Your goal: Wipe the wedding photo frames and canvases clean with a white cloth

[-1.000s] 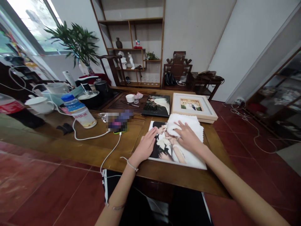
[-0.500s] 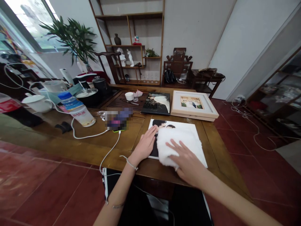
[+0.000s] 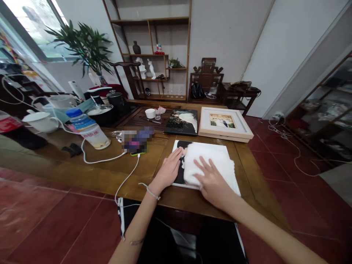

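Note:
A photo panel [image 3: 180, 172] with a white ground and dark-haired figures lies flat near the table's front edge. Over most of it is spread a folded white towel [image 3: 217, 157]. My right hand [image 3: 210, 176] rests flat on the towel, fingers spread and pressing down. On the panel's left side lies my left hand [image 3: 172, 167], its fingers stretched out together. Behind the panel are a dark photo panel [image 3: 181, 122] showing a white dress and a pale wooden picture frame [image 3: 225, 123] with a wedding photo.
On the left of the wooden table [image 3: 140, 176] stand a blue-capped bottle [image 3: 89, 128], a cola bottle [image 3: 20, 132] and a white pot [image 3: 41, 121]. A phone [image 3: 137, 141], partly blurred out, has a white cable. A small white cup [image 3: 150, 113] sits behind.
The towel, under my right hand, has slid slightly up over the panel and covers more of the pictured faces. My left hand keeps its place on the panel.

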Demonstrator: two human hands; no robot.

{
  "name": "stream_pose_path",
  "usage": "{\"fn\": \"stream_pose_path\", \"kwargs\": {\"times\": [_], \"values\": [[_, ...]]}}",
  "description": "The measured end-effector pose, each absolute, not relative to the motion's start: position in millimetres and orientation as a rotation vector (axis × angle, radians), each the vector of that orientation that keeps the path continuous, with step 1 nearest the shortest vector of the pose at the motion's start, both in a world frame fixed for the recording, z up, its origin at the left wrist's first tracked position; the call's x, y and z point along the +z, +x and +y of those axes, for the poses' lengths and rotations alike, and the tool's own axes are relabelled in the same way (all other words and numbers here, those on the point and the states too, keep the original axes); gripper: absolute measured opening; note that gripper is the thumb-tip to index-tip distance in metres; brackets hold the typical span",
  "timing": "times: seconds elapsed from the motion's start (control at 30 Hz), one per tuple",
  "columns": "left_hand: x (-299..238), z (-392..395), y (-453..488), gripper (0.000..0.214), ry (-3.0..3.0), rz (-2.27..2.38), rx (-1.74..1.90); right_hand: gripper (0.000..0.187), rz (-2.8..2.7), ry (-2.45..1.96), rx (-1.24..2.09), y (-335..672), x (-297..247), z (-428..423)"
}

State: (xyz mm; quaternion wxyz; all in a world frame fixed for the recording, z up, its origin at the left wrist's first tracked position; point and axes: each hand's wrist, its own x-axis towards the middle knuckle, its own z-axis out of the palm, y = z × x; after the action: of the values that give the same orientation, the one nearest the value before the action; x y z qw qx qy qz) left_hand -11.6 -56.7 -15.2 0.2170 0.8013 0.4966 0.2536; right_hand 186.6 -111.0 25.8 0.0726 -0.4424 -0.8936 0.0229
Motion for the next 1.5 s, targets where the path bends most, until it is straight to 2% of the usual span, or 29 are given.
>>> {"fn": "stream_pose_path", "kwargs": {"times": [0.2, 0.3, 0.47, 0.6, 0.97, 1.07, 1.3, 1.5], "values": [[-14, -57, -12, 0.047, 2.237, 1.379, 0.679, 0.042, -2.73, -1.212, 0.315, 182, 29, -167], [-15, -57, -12, 0.047, 2.241, 1.363, 0.706, 0.048, -2.665, -1.31, 0.22, 193, 27, -144], [-14, -58, -12, 0.047, 2.213, 1.367, 0.7, 0.041, -2.537, -1.527, -0.07, 215, 23, -72], [-14, -58, -12, 0.047, 2.203, 1.376, 0.682, 0.046, -2.535, -1.54, -0.095, 213, 25, -49], [-15, -57, -14, 0.048, 2.22, 1.362, 0.657, 0.041, -2.816, -1.066, 0.305, 189, 32, -154], [-15, -58, -13, 0.047, 2.228, 1.376, 0.691, 0.049, -2.776, -1.139, 0.272, 201, 33, -137], [-16, -57, -12, 0.047, 2.228, 1.365, 0.702, 0.042, -2.581, -1.433, 0.004, 210, 31, -50], [-17, -57, -13, 0.047, 2.209, 1.369, 0.719, 0.046, -2.637, -1.364, 0.035, 183, 27, -73]]}}
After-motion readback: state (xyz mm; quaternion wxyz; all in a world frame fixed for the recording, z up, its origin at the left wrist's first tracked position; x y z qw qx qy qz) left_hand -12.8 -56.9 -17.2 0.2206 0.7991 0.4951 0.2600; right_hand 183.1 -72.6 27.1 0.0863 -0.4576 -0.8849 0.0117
